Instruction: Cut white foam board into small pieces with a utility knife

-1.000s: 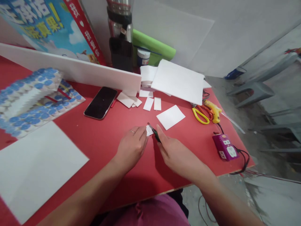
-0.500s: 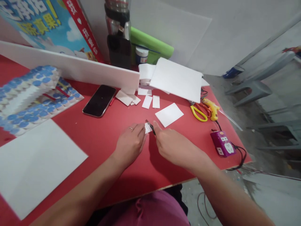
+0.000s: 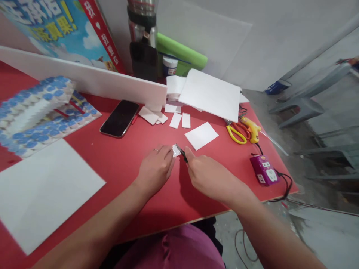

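Card piece (image 3: 176, 151) steadied beside the knife (image 3: 183, 154)

Left hand (image 3: 157, 166) clasps it, apparently against slipping; right hand (image 3: 209, 177) grips the knife, blade near its edge. The piece sits between them, over the counter (image 3: 123, 157); a larger card (image 3: 201, 135) lies beyond, presumably kept clear.

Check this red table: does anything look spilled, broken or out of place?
No spill or break shows. The glue stick in the yellow glue gun looks odd: it pokes past the right edge of the table, where it could get bumped.
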`<state>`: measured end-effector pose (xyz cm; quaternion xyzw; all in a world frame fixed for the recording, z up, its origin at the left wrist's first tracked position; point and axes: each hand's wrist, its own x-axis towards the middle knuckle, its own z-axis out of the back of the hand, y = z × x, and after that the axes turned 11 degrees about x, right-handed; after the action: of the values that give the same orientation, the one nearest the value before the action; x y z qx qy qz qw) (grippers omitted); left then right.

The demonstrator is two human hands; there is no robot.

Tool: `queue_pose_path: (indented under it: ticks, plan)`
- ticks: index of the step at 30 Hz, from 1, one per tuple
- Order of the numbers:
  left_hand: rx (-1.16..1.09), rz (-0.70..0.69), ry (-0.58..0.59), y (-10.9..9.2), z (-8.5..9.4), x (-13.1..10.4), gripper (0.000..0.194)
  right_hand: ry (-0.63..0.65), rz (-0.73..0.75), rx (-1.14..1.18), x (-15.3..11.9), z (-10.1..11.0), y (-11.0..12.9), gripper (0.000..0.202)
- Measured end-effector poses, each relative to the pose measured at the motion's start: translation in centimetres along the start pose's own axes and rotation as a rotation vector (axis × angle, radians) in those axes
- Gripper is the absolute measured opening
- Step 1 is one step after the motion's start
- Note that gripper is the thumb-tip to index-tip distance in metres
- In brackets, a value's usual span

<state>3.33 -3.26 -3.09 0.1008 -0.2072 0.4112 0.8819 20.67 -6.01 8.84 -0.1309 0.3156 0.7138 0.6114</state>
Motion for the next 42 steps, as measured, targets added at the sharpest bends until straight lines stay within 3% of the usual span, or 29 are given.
queue_pose_path:
  ticks: [29,37,42]
  plan:
    - [-0.063,-0.006,-0.054,0.3,-0.4,0.1,0.019,0.003,-0.124,0.033,-2.6,-3.0,-0.3,0.078]
    - [-0.085,-0.002,-0.054,0.5,-0.4,0.0,0.018,-0.13,-0.041,0.427,-4.1,-3.9,-4.6,0.06]
    - [-0.12,-0.029,-0.065,1.1,-0.3,0.1,0.017,-0.296,-0.168,0.468,-4.3,-4.2,-8.0,0.039]
